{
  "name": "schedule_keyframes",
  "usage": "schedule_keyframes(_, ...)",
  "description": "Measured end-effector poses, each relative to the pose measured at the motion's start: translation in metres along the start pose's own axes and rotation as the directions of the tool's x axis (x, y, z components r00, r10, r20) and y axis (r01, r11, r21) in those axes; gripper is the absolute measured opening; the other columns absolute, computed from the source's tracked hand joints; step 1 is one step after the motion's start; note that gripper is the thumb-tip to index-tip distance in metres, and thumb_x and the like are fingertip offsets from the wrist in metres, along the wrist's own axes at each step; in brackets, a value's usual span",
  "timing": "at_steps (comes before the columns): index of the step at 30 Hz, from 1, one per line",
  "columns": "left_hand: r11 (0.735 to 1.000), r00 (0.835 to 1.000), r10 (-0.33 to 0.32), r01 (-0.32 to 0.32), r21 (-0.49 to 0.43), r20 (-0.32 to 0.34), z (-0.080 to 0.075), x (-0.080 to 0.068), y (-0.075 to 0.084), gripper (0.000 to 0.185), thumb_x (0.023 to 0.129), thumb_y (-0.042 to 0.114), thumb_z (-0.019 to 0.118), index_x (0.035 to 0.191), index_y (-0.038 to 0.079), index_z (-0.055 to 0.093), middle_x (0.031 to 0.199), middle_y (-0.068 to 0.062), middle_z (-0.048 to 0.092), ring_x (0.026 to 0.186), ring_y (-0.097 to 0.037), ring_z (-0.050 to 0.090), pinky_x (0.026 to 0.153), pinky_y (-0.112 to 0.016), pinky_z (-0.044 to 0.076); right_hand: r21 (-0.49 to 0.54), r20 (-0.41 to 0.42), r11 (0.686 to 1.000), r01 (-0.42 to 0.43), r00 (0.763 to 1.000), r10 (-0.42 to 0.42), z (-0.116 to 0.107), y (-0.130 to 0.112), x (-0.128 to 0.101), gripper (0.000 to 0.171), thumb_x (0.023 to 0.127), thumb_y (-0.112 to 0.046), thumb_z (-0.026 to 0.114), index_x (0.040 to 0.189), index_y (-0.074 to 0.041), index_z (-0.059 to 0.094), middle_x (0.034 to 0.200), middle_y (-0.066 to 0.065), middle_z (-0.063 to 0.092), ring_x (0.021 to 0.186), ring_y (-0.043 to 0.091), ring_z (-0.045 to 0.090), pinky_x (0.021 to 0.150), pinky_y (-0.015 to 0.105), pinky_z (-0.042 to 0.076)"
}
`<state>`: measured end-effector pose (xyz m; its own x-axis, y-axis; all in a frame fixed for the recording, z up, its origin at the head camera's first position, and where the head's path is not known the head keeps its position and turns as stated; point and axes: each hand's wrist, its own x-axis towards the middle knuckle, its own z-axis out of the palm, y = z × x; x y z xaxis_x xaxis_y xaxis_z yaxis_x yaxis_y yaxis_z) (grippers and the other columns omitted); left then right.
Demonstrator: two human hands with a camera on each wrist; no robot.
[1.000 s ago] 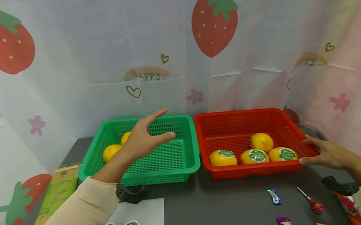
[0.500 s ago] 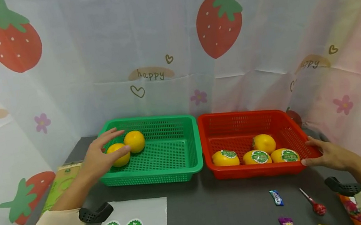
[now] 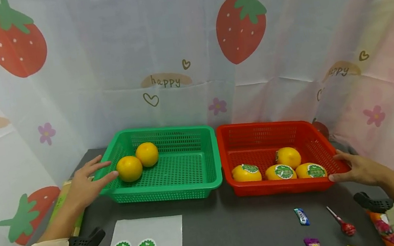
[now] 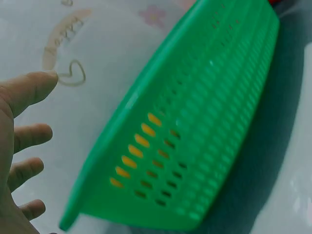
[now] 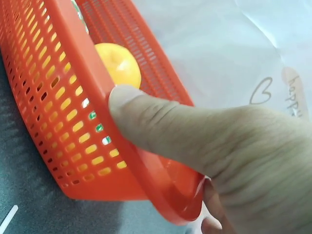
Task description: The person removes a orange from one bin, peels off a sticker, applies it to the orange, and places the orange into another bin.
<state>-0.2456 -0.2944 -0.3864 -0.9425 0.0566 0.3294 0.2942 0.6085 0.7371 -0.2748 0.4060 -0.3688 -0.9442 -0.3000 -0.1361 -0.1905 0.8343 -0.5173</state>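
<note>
My left hand [image 3: 85,181] is beside the left end of the green plastic basket [image 3: 211,167], its fingers spread and holding nothing. In the left wrist view those fingers [image 4: 31,138] are apart from the basket's rim. Two plain oranges [image 3: 129,168] lie at the basket's left side. With my right hand [image 3: 360,168] I grip the front right corner of the red plastic basket [image 3: 247,128], thumb [image 5: 151,117] over its rim; the other fingers are mostly hidden outside it. Several oranges [image 3: 246,173] lie inside, most showing green round stickers [image 3: 283,171].
A white sheet [image 3: 151,227] with several green stickers lies at the front left of the dark table [image 3: 228,229]. Small wrapped candies [image 3: 301,216] and a lollipop [image 3: 347,228] are front right. A flat green package [image 3: 61,202] is partly behind my left arm. A printed curtain [image 3: 113,46] stands behind.
My left hand has moved left from above the green basket to its left end, uncovering both oranges. My right hand stays on the red basket's corner. The view has shifted slightly.
</note>
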Motion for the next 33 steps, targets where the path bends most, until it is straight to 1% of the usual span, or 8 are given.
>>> schedule_keyframes(5, 0.998, 0.999, -0.026, 0.025, 0.053, 0.022, 0.000, -0.002, -0.016, 0.055, 0.092, 0.031, 0.066, 0.129, -0.009, 0.055, 0.149, -0.029, 0.027, 0.134, -0.052, 0.022, 0.095, -0.071, 0.027, -0.020, -0.002, 1.000, -0.014, 1.000, 0.014, -0.003, -0.004, -0.001, 0.086, 0.085, -0.035, 0.072, 0.136, 0.020, 0.031, 0.141, 0.043, 0.020, 0.111, 0.054, 0.042, 0.078, 0.051, 0.052)
schedule_keyframes(7, 0.996, 0.999, -0.040, 0.038, 0.086, 0.022, 0.000, -0.003, -0.022, 0.055, 0.093, 0.033, 0.065, 0.129, -0.008, 0.056, 0.149, -0.029, 0.029, 0.133, -0.053, 0.023, 0.094, -0.071, 0.027, -0.028, -0.023, 1.000, 0.001, 1.000, -0.002, -0.005, -0.010, -0.002, 0.086, 0.084, -0.035, 0.073, 0.137, 0.019, 0.032, 0.141, 0.043, 0.022, 0.111, 0.055, 0.042, 0.077, 0.054, 0.052)
schedule_keyframes(11, 0.990, 0.998, -0.060, 0.058, 0.125, 0.013, 0.000, -0.008, -0.034, 0.055, 0.092, 0.034, 0.066, 0.127, -0.009, 0.058, 0.147, -0.029, 0.031, 0.132, -0.054, 0.025, 0.094, -0.071, 0.026, -0.046, -0.074, 0.997, 0.061, 0.995, -0.064, -0.012, -0.028, -0.001, 0.083, 0.082, -0.035, 0.074, 0.137, 0.013, 0.036, 0.143, 0.040, 0.021, 0.118, 0.058, 0.035, 0.081, 0.065, 0.045)
schedule_keyframes(15, 0.990, 0.998, -0.061, 0.061, 0.128, -0.007, 0.000, -0.011, -0.043, 0.056, 0.091, 0.035, 0.067, 0.126, -0.009, 0.058, 0.148, -0.028, 0.031, 0.132, -0.054, 0.024, 0.094, -0.072, 0.025, -0.047, -0.091, 0.994, 0.099, 0.991, -0.103, -0.021, -0.054, -0.003, 0.082, 0.082, -0.035, 0.074, 0.139, 0.009, 0.035, 0.142, 0.038, 0.027, 0.121, 0.061, 0.030, 0.082, 0.069, 0.042)
schedule_keyframes(19, 0.992, 1.000, -0.017, 0.019, 0.127, -0.018, 0.000, -0.013, -0.047, 0.056, 0.091, 0.033, 0.069, 0.127, -0.009, 0.058, 0.149, -0.026, 0.032, 0.132, -0.054, 0.024, 0.095, -0.072, 0.023, -0.053, -0.102, 0.989, 0.137, 0.985, -0.142, -0.029, -0.083, -0.005, 0.080, 0.085, -0.034, 0.072, 0.142, 0.005, 0.033, 0.140, 0.034, 0.033, 0.122, 0.061, 0.030, 0.082, 0.071, 0.040)
schedule_keyframes(24, 0.991, 1.000, 0.016, -0.015, 0.133, -0.003, 0.000, -0.017, -0.047, 0.057, 0.092, 0.032, 0.067, 0.130, -0.009, 0.055, 0.148, -0.024, 0.034, 0.131, -0.053, 0.028, 0.094, -0.071, 0.026, -0.072, -0.147, 0.968, 0.238, 0.958, -0.247, -0.035, -0.121, -0.002, 0.077, 0.085, -0.030, 0.073, 0.144, 0.002, 0.035, 0.139, 0.027, 0.040, 0.123, 0.051, 0.038, 0.087, 0.072, 0.035)
schedule_keyframes(29, 0.993, 1.000, 0.015, -0.014, 0.117, -0.008, 0.003, -0.017, -0.047, 0.057, 0.093, 0.032, 0.067, 0.131, -0.009, 0.054, 0.149, -0.023, 0.034, 0.131, -0.052, 0.028, 0.094, -0.069, 0.028, -0.052, -0.160, 0.962, 0.267, 0.949, -0.272, -0.033, -0.160, 0.000, 0.081, 0.086, -0.033, 0.073, 0.150, -0.007, 0.030, 0.151, 0.023, 0.027, 0.130, 0.049, 0.031, 0.091, 0.071, 0.032)
schedule_keyframes(33, 0.995, 1.000, -0.006, 0.006, 0.099, 0.000, 0.007, -0.013, -0.046, 0.058, 0.093, 0.032, 0.067, 0.132, -0.008, 0.053, 0.150, -0.022, 0.032, 0.133, -0.050, 0.026, 0.095, -0.069, 0.028, -0.067, -0.169, 0.953, 0.294, 0.938, -0.302, -0.025, -0.187, 0.008, 0.082, 0.086, -0.037, 0.073, 0.151, -0.010, 0.030, 0.153, 0.018, 0.024, 0.132, 0.045, 0.029, 0.093, 0.069, 0.033)
